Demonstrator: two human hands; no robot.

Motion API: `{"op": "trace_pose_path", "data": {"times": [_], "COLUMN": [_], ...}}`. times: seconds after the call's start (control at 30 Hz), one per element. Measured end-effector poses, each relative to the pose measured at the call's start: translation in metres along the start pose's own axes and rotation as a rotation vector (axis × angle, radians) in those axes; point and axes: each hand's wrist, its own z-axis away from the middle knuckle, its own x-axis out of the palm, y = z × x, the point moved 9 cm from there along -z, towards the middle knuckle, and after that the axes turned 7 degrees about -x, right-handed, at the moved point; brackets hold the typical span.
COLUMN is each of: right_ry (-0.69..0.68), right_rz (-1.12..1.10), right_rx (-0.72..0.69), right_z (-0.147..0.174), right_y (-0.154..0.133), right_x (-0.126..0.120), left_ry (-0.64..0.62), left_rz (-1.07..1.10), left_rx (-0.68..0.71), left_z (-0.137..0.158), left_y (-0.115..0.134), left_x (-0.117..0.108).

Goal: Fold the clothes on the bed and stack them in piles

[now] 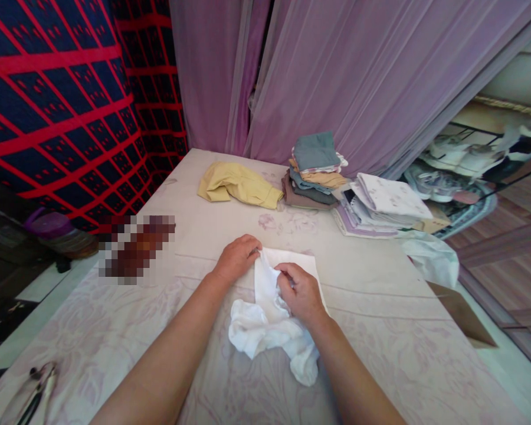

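A white cloth garment (265, 327) lies partly bunched in the middle of the bed, its near part crumpled and its far part flatter. At its upper left corner, my left hand (240, 257) pinches the edge between thumb and fingers. My right hand (301, 290) has its fingers closed on a fold of the same garment, a little nearer and to the right. Beneath the hands, a flat white rectangle (307, 260) shows; whether it belongs to the garment I cannot tell.
Beyond the hands lie a yellow garment (239, 184), a stack of folded clothes (316, 171) and a pile of folded white linens (387, 200). Glasses (38, 392) rest at the near left of the bed (371, 354). A cardboard box (462, 313) stands beyond its right edge.
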Motion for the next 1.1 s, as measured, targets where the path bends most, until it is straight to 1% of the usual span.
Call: {"op": "trace_pose_path", "data": {"times": [0.13, 0.27, 0.33, 0.5, 0.77, 0.97, 1.1], "right_ry": [-0.008, -0.003, 0.011, 0.009, 0.003, -0.185, -0.258], "right_rz": [-0.021, -0.015, -0.003, 0.073, 0.147, 0.222, 0.263], "right_rx": [0.091, 0.108, 0.076, -0.086, -0.148, -0.326, -0.334], "right_z": [0.002, 0.003, 0.003, 0.002, 0.003, 0.001, 0.002], "right_y": [0.008, 0.012, 0.011, 0.001, -0.01, -0.032, -0.035], "right_x": [0.001, 0.002, 0.0, -0.002, 0.004, 0.022, 0.027], "left_ry": [0.017, 0.02, 0.017, 0.026, 0.056, 0.052, 0.049], "left_rz": [-0.057, -0.102, -0.105, -0.083, -0.114, -0.115, -0.101], "left_rx": [0.024, 0.027, 0.023, 0.008, 0.027, 0.036, 0.024], "left_z": [0.001, 0.001, 0.0, -0.001, -0.002, -0.002, -0.003], "left_y": [0.001, 0.004, 0.005, 0.003, 0.0, -0.001, -0.003], "left_x": [0.002, 0.002, 0.001, -0.002, 0.0, 0.0, 0.0]}}
